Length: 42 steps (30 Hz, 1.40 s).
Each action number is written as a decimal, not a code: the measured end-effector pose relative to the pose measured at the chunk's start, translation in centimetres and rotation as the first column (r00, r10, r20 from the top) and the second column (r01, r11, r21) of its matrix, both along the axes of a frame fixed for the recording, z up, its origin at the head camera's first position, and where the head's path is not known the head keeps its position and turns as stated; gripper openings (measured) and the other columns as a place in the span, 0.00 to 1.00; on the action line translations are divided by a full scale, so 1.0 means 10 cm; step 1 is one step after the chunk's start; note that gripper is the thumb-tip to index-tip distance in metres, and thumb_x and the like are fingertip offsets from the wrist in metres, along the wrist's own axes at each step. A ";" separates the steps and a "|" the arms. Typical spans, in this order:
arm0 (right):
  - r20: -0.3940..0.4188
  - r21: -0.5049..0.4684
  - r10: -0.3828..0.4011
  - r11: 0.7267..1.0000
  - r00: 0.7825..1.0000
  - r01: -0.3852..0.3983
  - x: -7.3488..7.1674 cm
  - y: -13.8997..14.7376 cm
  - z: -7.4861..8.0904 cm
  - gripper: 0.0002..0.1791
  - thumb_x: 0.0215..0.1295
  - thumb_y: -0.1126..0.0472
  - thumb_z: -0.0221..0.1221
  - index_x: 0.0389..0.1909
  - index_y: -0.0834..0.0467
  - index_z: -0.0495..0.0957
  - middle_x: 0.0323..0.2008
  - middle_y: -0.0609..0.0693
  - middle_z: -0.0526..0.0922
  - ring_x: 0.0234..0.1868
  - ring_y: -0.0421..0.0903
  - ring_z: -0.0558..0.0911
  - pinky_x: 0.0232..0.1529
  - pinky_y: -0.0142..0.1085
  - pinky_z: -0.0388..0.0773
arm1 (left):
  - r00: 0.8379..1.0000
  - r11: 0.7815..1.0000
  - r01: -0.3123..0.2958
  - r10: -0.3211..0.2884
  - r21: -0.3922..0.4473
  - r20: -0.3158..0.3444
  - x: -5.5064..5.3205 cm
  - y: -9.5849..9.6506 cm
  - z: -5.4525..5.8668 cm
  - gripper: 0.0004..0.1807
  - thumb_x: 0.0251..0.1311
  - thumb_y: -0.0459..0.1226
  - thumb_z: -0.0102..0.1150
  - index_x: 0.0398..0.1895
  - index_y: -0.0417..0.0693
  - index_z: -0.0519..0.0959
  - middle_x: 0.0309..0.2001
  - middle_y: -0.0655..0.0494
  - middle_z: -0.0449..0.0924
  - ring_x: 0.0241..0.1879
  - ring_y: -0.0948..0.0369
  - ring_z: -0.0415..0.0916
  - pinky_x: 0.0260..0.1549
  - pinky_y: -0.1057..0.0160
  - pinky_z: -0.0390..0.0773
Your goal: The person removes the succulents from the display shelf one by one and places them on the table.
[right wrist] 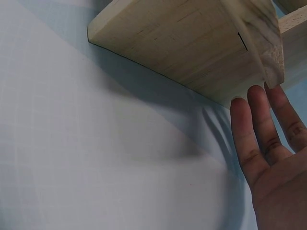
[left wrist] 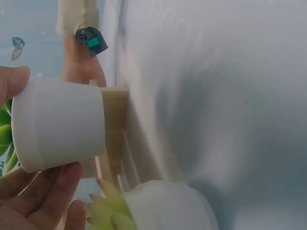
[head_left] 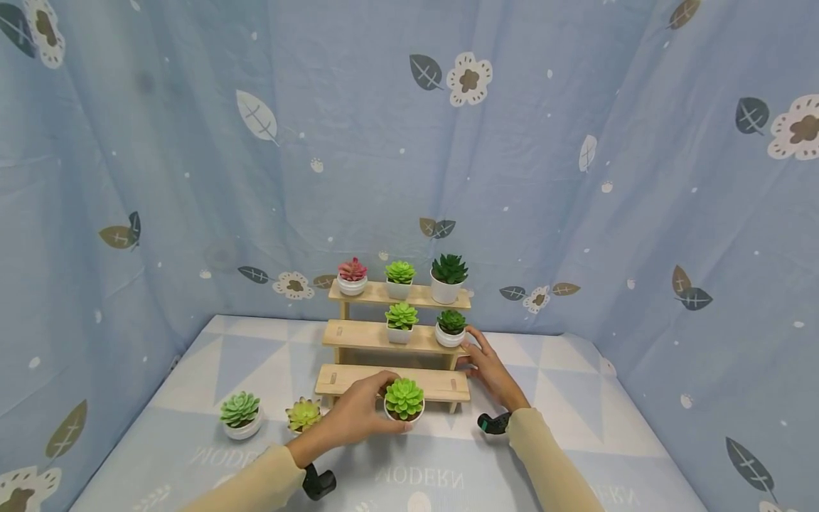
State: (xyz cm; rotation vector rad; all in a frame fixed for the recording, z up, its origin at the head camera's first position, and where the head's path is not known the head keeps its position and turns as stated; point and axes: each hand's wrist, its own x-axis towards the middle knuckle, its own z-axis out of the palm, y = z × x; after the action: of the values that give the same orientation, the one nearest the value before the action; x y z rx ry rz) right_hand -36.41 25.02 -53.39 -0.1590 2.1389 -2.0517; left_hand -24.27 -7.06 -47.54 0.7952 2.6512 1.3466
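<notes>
My left hand (head_left: 361,412) holds a bright green potted succulent (head_left: 404,400) in front of the lowest step of a wooden stand (head_left: 339,380). The left wrist view shows thumb and fingers on opposite sides of its plain white pot (left wrist: 62,124), which lies sideways in that view. At the stand's right end is my right hand (head_left: 489,370), beside a dark green succulent in a white pot (head_left: 451,333) on the middle step. Its fingers (right wrist: 261,115) look extended in the right wrist view, their tips at the wooden edge (right wrist: 273,72). Whether they touch the pot is unclear.
A red succulent (head_left: 352,277), a light green one (head_left: 399,279) and a dark green one (head_left: 449,279) stand on the top step. Another light green succulent (head_left: 401,323) is on the middle step. Left on the table sit a pale green succulent (head_left: 241,416) and a yellowish one (head_left: 303,414).
</notes>
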 end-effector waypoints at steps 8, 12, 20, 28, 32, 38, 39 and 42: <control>-0.001 -0.005 -0.013 1.000 1.000 0.013 0.00 0.00 -0.02 0.36 0.78 0.45 0.56 0.80 0.42 0.53 0.63 0.59 0.74 0.52 0.54 0.81 0.47 0.42 0.77 | 1.000 0.998 0.015 -0.016 -0.055 -0.014 -0.02 0.02 -0.07 0.40 0.49 0.55 0.81 0.62 0.48 0.76 0.49 0.61 0.81 0.47 0.62 0.79 0.45 0.55 0.80; -0.014 -0.002 -0.017 1.000 1.000 0.017 -0.02 0.00 -0.04 0.36 0.78 0.45 0.56 0.80 0.43 0.53 0.62 0.59 0.75 0.49 0.51 0.82 0.47 0.42 0.77 | 1.000 0.997 0.014 -0.016 -0.071 -0.023 -0.03 0.02 -0.09 0.42 0.49 0.56 0.80 0.64 0.47 0.76 0.53 0.58 0.81 0.50 0.60 0.79 0.48 0.52 0.80; -0.014 0.004 -0.017 1.000 1.000 0.017 -0.01 0.01 -0.04 0.37 0.77 0.44 0.56 0.81 0.41 0.52 0.64 0.58 0.72 0.50 0.51 0.81 0.47 0.43 0.77 | 0.999 0.994 0.000 -0.004 -0.105 -0.044 -0.04 0.03 -0.13 0.43 0.49 0.55 0.81 0.65 0.44 0.76 0.55 0.54 0.81 0.52 0.56 0.80 0.50 0.50 0.80; -0.006 -0.005 -0.002 1.000 1.000 0.002 -0.01 0.01 -0.03 0.35 0.79 0.44 0.55 0.81 0.40 0.52 0.65 0.58 0.71 0.51 0.52 0.80 0.48 0.44 0.76 | 0.998 0.986 -0.012 0.001 -0.166 -0.068 -0.03 0.06 -0.17 0.44 0.47 0.55 0.82 0.64 0.41 0.77 0.57 0.50 0.80 0.54 0.50 0.80 0.52 0.46 0.79; -0.002 -0.012 -0.006 1.000 1.000 0.006 0.01 0.00 -0.02 0.35 0.79 0.46 0.54 0.81 0.41 0.52 0.64 0.58 0.72 0.53 0.55 0.80 0.49 0.44 0.75 | 0.994 0.978 -0.016 -0.007 -0.206 -0.114 -0.04 0.09 -0.19 0.44 0.47 0.57 0.81 0.63 0.42 0.77 0.56 0.51 0.81 0.53 0.52 0.80 0.53 0.47 0.78; -0.006 -0.010 -0.006 1.000 1.000 0.006 0.01 0.00 -0.01 0.35 0.79 0.46 0.55 0.80 0.41 0.53 0.63 0.58 0.73 0.52 0.55 0.80 0.49 0.44 0.75 | 0.988 0.972 -0.021 -0.015 -0.233 -0.152 -0.04 0.11 -0.23 0.43 0.46 0.58 0.81 0.62 0.44 0.79 0.56 0.53 0.82 0.52 0.53 0.80 0.54 0.45 0.75; -0.006 -0.009 -0.003 1.000 1.000 0.003 0.01 0.00 -0.01 0.35 0.79 0.46 0.55 0.81 0.41 0.52 0.63 0.58 0.72 0.52 0.54 0.80 0.49 0.44 0.75 | 0.988 0.971 -0.024 -0.014 -0.239 -0.153 -0.04 0.11 -0.23 0.43 0.46 0.58 0.81 0.62 0.44 0.79 0.55 0.53 0.82 0.52 0.53 0.80 0.54 0.46 0.75; -0.003 -0.006 -0.004 1.000 1.000 0.004 0.01 0.00 -0.01 0.35 0.79 0.46 0.54 0.81 0.41 0.52 0.64 0.58 0.72 0.51 0.53 0.80 0.49 0.44 0.75 | 0.989 0.968 -0.029 -0.008 -0.248 -0.146 -0.04 0.12 -0.23 0.44 0.46 0.58 0.81 0.62 0.43 0.79 0.56 0.53 0.82 0.52 0.53 0.79 0.55 0.45 0.74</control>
State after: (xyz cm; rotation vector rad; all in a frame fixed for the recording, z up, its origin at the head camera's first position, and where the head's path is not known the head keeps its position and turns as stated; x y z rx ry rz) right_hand -36.33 25.03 -53.46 -0.1586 2.1368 -2.0609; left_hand -24.71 -5.89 -49.88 0.8769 2.8627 0.9615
